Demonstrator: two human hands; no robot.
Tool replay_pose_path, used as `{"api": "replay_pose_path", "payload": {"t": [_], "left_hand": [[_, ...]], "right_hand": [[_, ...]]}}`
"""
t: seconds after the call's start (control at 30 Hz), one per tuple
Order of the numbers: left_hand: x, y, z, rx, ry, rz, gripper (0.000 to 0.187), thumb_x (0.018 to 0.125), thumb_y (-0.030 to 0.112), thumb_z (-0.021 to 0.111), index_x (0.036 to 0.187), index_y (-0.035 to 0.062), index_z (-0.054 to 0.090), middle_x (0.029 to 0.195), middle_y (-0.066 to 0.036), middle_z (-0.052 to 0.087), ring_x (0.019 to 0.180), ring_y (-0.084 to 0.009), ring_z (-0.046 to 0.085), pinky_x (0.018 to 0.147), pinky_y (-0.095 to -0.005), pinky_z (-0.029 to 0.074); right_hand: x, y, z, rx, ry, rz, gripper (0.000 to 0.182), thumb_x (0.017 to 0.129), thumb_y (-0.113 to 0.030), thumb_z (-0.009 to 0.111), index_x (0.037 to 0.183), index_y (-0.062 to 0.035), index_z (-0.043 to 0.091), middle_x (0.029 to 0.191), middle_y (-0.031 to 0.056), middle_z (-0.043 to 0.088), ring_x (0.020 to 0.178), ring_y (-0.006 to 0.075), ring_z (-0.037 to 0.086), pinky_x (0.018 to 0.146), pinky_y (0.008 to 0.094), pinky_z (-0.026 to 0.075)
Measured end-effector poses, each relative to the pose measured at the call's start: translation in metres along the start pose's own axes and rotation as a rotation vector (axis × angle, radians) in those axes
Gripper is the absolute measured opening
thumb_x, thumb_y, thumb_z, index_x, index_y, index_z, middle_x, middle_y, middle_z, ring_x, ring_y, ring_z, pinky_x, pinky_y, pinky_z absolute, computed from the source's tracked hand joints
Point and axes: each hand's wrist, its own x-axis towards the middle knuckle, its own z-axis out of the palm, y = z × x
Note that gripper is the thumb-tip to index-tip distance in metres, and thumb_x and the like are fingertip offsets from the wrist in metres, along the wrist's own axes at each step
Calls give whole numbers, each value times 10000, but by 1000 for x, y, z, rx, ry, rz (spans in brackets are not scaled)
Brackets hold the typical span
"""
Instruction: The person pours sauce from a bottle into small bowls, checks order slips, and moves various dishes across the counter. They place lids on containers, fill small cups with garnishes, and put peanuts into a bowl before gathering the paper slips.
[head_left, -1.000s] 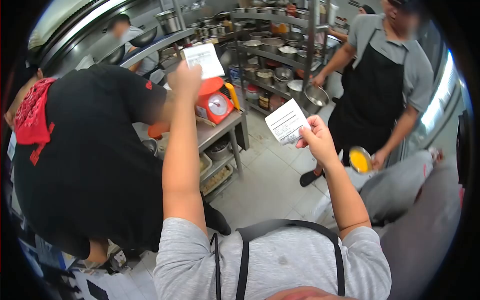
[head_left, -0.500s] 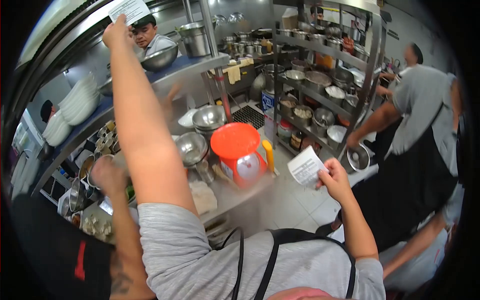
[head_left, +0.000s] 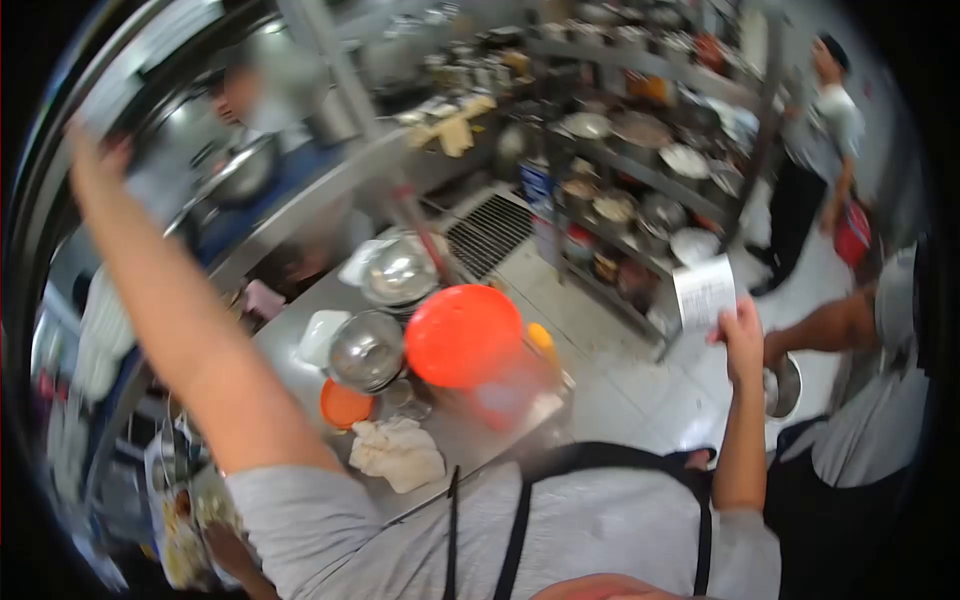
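My right hand [head_left: 738,335] pinches a printed paper slip [head_left: 705,290] by its lower corner, holding it upright over the floor. My left hand [head_left: 95,150] is stretched up to the top left, at the metal edge above the blue-topped shelf [head_left: 285,190]. Motion smears its fingers, and no slip shows in it. Below my arms, a steel counter [head_left: 300,290] carries an orange-red basin [head_left: 465,335], steel bowls [head_left: 365,350], an orange round dish [head_left: 345,402] and a crumpled cream cloth [head_left: 397,455].
A metal rack [head_left: 655,190] of pots and bowls stands beyond the counter, near a floor grate [head_left: 490,235]. Close on my right, a person's arm [head_left: 830,335] reaches to a steel bowl [head_left: 785,385]. Another person [head_left: 825,130] stands farther back, by a red bag-like thing [head_left: 850,235].
My left hand has moved left along the top edge; the slip it held no longer shows. My right hand has moved right with its slip. The view has shifted, showing more counter.
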Motion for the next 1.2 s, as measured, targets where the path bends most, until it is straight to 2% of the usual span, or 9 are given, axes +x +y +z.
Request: {"api": "replay_pose_path", "payload": {"t": [0.17, 0.3, 0.47, 0.67, 0.9, 1.03, 1.1, 1.13, 1.2], "left_hand": [[-49, -12, 16, 236, 3, 290, 499, 691, 401, 621, 976, 24, 459, 824, -117, 484, 652, -210, 454, 527, -292, 386], [-122, -25, 72, 330, -87, 540, 530, 687, 409, 615, 1009, 25, 441, 869, -134, 467, 715, -232, 439, 581, -313, 372], [-216, -45, 180, 230, -307, 781, 571, 683, 420, 608, 1050, 26, 418, 926, -157, 445, 795, -259, 419, 649, -338, 354], [-347, -55, 345, -14, -532, 1009, 621, 677, 432, 599, 1099, 28, 391, 995, -184, 419, 890, -292, 396, 730, -369, 333], [-500, -58, 529, -178, -579, 1155, 681, 670, 447, 589, 1156, 29, 359, 1074, -215, 389, 1002, -330, 369, 825, -405, 308], [-591, -101, 629, -100, -610, 1111, 716, 666, 455, 583, 1189, 30, 340, 1120, -233, 371, 1065, -352, 353, 879, -425, 294], [-626, -134, 660, -14, -578, 1058, 747, 646, 435, 613, 1199, 34, 311, 1173, -254, 293, 1134, -352, 241, 931, -442, 202], [-637, -148, 674, 71, -565, 1026, 764, 650, 410, 608, 1215, 33, 259, 1176, -272, 267, 1124, -374, 238, 920, -456, 210], [-642, -158, 681, 183, -421, 1127, 701, 656, 253, 624, 1199, 13, 253, 1178, -238, 273, 1108, -335, 294, 918, -431, 255]], "right_hand": [[37, -11, -51, 106, 207, 14, 141, 793, -144, 485, 891, -47, 459, 728, 24, 511, 524, 84, 490, 483, 210, 409], [52, -13, -79, 198, 291, 70, 177, 797, -150, 484, 932, -47, 436, 771, 39, 544, 535, 79, 501, 509, 205, 412], [72, -11, -112, 133, 398, 103, 167, 776, -144, 504, 899, -59, 428, 772, 47, 554, 542, 74, 509, 521, 205, 418], [94, -2, -180, 47, 532, 113, 183, 750, -141, 520, 876, -49, 423, 759, 57, 547, 529, 80, 508, 511, 205, 411], [125, 17, -312, -23, 750, 101, 164, 748, -136, 512, 859, -47, 430, 740, 53, 541, 509, 78, 494, 480, 195, 392], [164, 20, -377, -58, 748, 106, 148, 739, -115, 521, 843, -57, 433, 728, 43, 536, 488, 68, 475, 459, 192, 376], [201, 13, -392, -79, 717, 105, 136, 739, -94, 518, 835, -56, 429, 717, 34, 527, 490, 59, 454, 458, 188, 360], [221, 8, -396, -80, 690, 90, 132, 741, -92, 514, 834, -54, 428, 714, 33, 525, 493, 59, 451, 460, 186, 357], [264, 9, -412, -93, 605, 54, 119, 773, -111, 512, 834, -81, 414, 689, 3, 500, 490, 49, 439, 478, 182, 370]]}}
